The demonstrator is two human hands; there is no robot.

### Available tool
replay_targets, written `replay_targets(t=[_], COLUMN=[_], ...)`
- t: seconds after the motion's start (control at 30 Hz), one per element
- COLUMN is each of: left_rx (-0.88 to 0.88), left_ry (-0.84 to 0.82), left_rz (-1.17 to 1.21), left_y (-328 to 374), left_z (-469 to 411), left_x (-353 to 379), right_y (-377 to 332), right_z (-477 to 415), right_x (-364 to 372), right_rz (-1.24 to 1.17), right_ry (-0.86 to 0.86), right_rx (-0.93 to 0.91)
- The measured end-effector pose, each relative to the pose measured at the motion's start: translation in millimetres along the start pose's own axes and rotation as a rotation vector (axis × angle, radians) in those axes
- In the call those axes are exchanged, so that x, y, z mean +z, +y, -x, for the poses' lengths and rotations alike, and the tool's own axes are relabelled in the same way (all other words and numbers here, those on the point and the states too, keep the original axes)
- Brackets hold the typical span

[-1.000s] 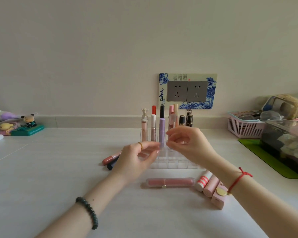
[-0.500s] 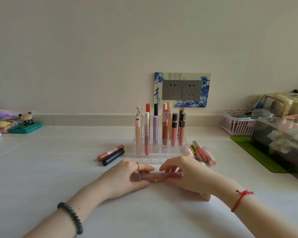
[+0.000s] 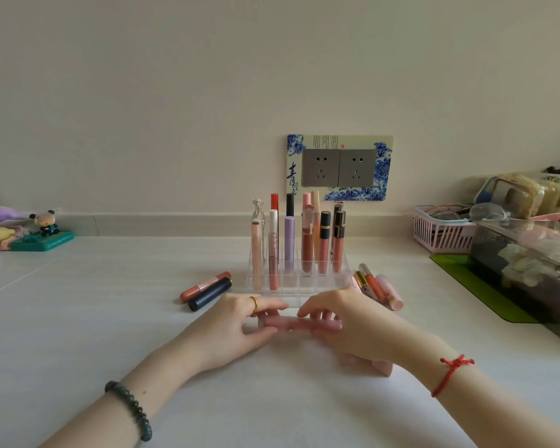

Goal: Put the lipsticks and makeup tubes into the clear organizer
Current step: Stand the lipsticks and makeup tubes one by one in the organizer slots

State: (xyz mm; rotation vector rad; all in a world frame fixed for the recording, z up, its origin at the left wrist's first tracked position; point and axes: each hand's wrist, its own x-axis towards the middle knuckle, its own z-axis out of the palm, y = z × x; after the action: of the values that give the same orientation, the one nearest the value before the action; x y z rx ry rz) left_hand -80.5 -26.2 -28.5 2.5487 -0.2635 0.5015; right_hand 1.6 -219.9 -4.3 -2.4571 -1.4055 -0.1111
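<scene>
Your left hand (image 3: 236, 321) and right hand (image 3: 348, 320) grip a pink tube (image 3: 299, 324) — next, you'd upend it into the organizer (image 3: 343, 279) at 12 o'clock.

Both hands on a pink makeup tube (image 3: 299, 324) lying crosswise on the white desk (image 3: 110, 318), left hand (image 3: 232, 328) gripping one end, right hand (image 3: 346, 321) the other, clear organizer (image 3: 343, 279) of upright tubes just behind
</scene>
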Motion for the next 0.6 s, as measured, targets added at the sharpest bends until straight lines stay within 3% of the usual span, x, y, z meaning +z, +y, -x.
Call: replay_targets(t=[0.17, 0.33, 0.6], left_rx=[-0.029, -0.080, -0.165], left_ry=[0.308, 0.532, 0.553], left_rz=[0.322, 0.642, 0.716], left_y=[13.3, 33.8, 34.3], left_z=[-11.7, -39.5, -67.8], left_x=[-0.9, -7.7, 2.0], right_y=[-1.4, 2.7, 6.3], right_z=[-1.6, -30.0, -71.3], right_x=[-16.2, -16.7, -15.3], right_rz=[-0.039, -0.290, -0.633], right_ry=[0.167, 0.302, 0.571], right_rx=[-0.008, -0.002, 0.061])
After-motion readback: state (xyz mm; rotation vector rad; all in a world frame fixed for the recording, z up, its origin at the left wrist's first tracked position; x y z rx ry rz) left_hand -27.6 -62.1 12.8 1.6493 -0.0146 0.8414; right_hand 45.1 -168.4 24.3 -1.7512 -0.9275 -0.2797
